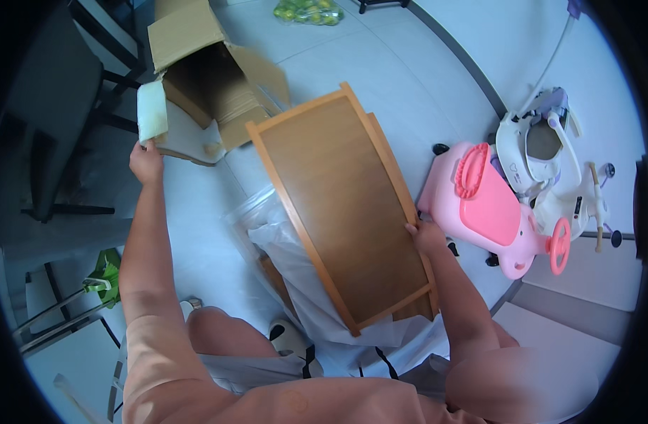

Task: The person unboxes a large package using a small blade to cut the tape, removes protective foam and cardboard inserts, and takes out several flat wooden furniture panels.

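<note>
My left hand (146, 161) is stretched out at the upper left, pinching the lower end of a white foam piece (152, 112) beside a cardboard box (204, 87). My right hand (427, 237) grips the right edge of a wooden framed panel (337, 196), which lies tilted in front of me with another wooden part partly hidden under it. Beneath the panel, white foam sheeting and clear plastic wrap (286, 244) cover part of another wooden piece (279, 283). A pale padded flap or sheet (188, 132) lies at the box opening.
A pink ride-on toy (493, 212) stands right of the panel, with a white children's ride-on (533, 153) behind it. Dark chairs (64, 106) are at the left, above a green mop-like tool (106, 278). A bag of green fruit (308, 10) lies on the floor at the top.
</note>
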